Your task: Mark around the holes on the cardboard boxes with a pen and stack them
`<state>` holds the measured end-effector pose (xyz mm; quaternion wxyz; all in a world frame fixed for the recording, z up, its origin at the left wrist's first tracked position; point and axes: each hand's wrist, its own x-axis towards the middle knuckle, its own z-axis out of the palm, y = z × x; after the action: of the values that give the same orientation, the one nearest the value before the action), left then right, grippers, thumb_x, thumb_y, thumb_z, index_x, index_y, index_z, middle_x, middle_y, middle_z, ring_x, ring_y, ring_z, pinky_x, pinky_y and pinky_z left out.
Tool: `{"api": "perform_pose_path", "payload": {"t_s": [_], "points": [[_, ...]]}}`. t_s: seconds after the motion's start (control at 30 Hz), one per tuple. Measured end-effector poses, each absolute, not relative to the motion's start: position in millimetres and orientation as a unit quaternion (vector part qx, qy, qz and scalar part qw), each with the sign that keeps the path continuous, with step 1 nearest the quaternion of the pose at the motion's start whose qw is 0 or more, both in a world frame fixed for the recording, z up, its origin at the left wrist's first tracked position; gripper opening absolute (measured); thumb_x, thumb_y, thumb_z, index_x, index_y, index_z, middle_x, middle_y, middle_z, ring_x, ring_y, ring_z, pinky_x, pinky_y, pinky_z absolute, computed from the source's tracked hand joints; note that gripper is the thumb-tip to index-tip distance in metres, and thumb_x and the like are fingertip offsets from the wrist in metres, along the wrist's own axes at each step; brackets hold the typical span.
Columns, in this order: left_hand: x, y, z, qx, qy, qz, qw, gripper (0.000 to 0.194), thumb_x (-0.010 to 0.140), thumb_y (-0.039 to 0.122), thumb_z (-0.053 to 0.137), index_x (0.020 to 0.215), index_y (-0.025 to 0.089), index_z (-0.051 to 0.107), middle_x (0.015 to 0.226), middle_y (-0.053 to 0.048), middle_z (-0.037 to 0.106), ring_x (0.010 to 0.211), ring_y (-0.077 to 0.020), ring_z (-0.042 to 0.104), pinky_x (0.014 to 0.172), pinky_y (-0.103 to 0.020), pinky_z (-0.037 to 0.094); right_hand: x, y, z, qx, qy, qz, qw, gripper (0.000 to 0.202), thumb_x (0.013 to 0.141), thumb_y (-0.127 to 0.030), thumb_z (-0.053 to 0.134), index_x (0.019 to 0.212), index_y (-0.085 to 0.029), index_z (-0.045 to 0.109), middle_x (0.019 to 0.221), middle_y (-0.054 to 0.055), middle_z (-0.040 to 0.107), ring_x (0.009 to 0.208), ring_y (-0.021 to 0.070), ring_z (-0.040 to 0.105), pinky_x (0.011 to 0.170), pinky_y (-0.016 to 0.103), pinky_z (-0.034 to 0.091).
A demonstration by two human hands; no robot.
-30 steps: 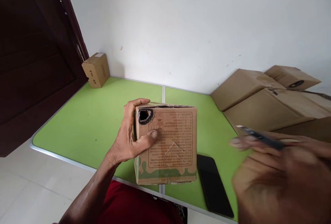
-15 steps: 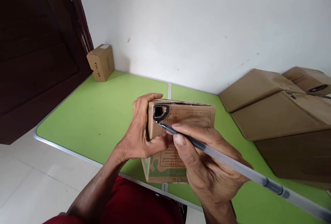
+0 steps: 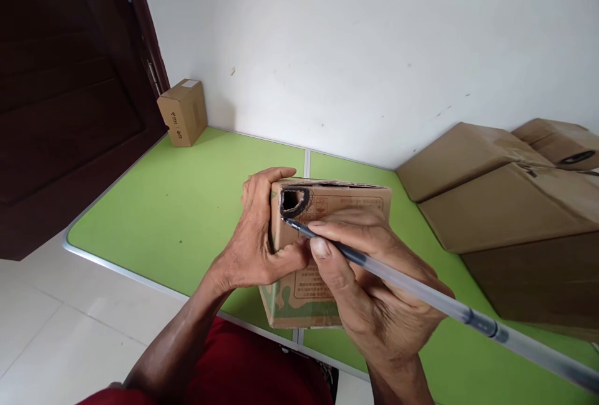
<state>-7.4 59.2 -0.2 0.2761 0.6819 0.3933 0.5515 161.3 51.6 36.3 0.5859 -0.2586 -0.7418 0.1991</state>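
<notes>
A brown cardboard box (image 3: pixel 304 311) with green print stands at the table's near edge. Near its upper left corner is a rough cut hole (image 3: pixel 294 200), ringed by a thick black ink line. My left hand (image 3: pixel 259 236) grips the box's left side, fingers over the far edge and thumb across the front face. Pinched between thumb and fingers of my right hand (image 3: pixel 379 286) is a pen (image 3: pixel 402 277) with a clear barrel and dark grip. Its tip is at the box's left edge, just below the hole. My right hand hides part of the printed face.
The green folding table (image 3: pixel 154 205) has a metal rim and a centre seam. A small cardboard box (image 3: pixel 185 115) stands at the back left, near a dark door (image 3: pixel 60 93). Several larger cardboard boxes (image 3: pixel 505 205) are stacked at the right against the white wall (image 3: pixel 337 49).
The box has shifted very slightly in view, and the pen tip has moved a little along with it. Both hands keep their holds.
</notes>
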Motion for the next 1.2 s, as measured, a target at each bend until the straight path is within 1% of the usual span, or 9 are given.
{"api": "perform_pose_path", "payload": {"t_s": [0.17,0.33,0.53,0.63,0.77,0.93,1.03,1.2], "points": [[-7.7,57.3,0.7,0.675,0.398,0.55,0.289,0.08,0.08,0.033,0.072,0.152,0.025,0.037,0.147,-0.015,0.048,0.14,-0.0404,0.049,0.118,-0.063,0.043,162.4,52.7,36.2,-0.261,-0.744,0.189,0.586,0.029,0.092,-0.001,0.076,0.111,-0.022,0.08,0.104,-0.001,0.083,0.1,0.0162,0.077,0.086,0.032,0.062],[-7.4,56.1,3.8,0.664,0.408,0.543,0.311,0.081,0.08,0.034,0.072,0.152,0.024,0.036,0.15,-0.016,0.049,0.142,-0.0422,0.049,0.118,-0.065,0.043,163.2,53.6,36.1,-0.257,-0.743,0.177,0.592,0.024,0.091,-0.002,0.074,0.106,-0.021,0.078,0.097,0.0,0.079,0.09,0.0159,0.074,0.081,0.034,0.059],[-7.1,54.5,4.8,0.649,0.416,0.544,0.332,0.081,0.081,0.037,0.077,0.151,0.026,0.037,0.151,-0.016,0.05,0.145,-0.0443,0.048,0.116,-0.066,0.044,162.6,54.2,33.3,-0.27,-0.727,0.15,0.613,0.024,0.089,-0.003,0.074,0.105,-0.021,0.078,0.095,0.002,0.077,0.087,0.0184,0.074,0.078,0.035,0.061],[-6.1,53.7,4.6,0.642,0.417,0.548,0.336,0.08,0.083,0.037,0.079,0.151,0.027,0.039,0.151,-0.016,0.051,0.145,-0.0445,0.048,0.116,-0.066,0.044,162.2,53.8,31.3,-0.287,-0.711,0.138,0.627,0.023,0.09,-0.005,0.074,0.104,-0.023,0.078,0.093,0.002,0.077,0.085,0.0192,0.074,0.071,0.034,0.061],[-5.1,52.8,4.7,0.64,0.421,0.55,0.334,0.078,0.084,0.04,0.079,0.15,0.027,0.039,0.15,-0.016,0.051,0.143,-0.0441,0.049,0.116,-0.067,0.044,162.1,53.6,28.8,-0.324,-0.681,0.106,0.647,0.022,0.089,-0.006,0.076,0.103,-0.024,0.079,0.089,0.001,0.078,0.084,0.0196,0.075,0.06,0.029,0.055],[-3.9,50.1,5.0,0.642,0.424,0.549,0.326,0.075,0.084,0.041,0.079,0.148,0.027,0.04,0.149,-0.015,0.05,0.144,-0.0436,0.048,0.117,-0.066,0.043,162.1,54.3,27.0,-0.339,-0.661,0.113,0.66,0.022,0.092,-0.008,0.077,0.107,-0.024,0.082,0.093,0.001,0.08,0.077,0.0159,0.074,0.05,0.024,0.048],[-3.1,48.8,4.7,0.646,0.423,0.547,0.323,0.074,0.084,0.04,0.078,0.147,0.029,0.04,0.147,-0.014,0.05,0.144,-0.0433,0.049,0.116,-0.065,0.045,162.4,55.2,27.4,-0.335,-0.656,0.14,0.662,0.023,0.095,-0.008,0.077,0.11,-0.025,0.083,0.098,0.002,0.081,0.079,0.0162,0.076,0.052,0.024,0.053],[-2.4,48.0,3.9,0.654,0.422,0.543,0.316,0.073,0.085,0.039,0.077,0.147,0.03,0.039,0.147,-0.014,0.05,0.142,-0.0425,0.049,0.114,-0.064,0.047,159.0,54.3,30.1,-0.331,-0.657,0.152,0.66,0.023,0.098,-0.011,0.077,0.112,-0.026,0.084,0.1,0.003,0.083,0.088,0.0195,0.079,0.062,0.029,0.063]]}}
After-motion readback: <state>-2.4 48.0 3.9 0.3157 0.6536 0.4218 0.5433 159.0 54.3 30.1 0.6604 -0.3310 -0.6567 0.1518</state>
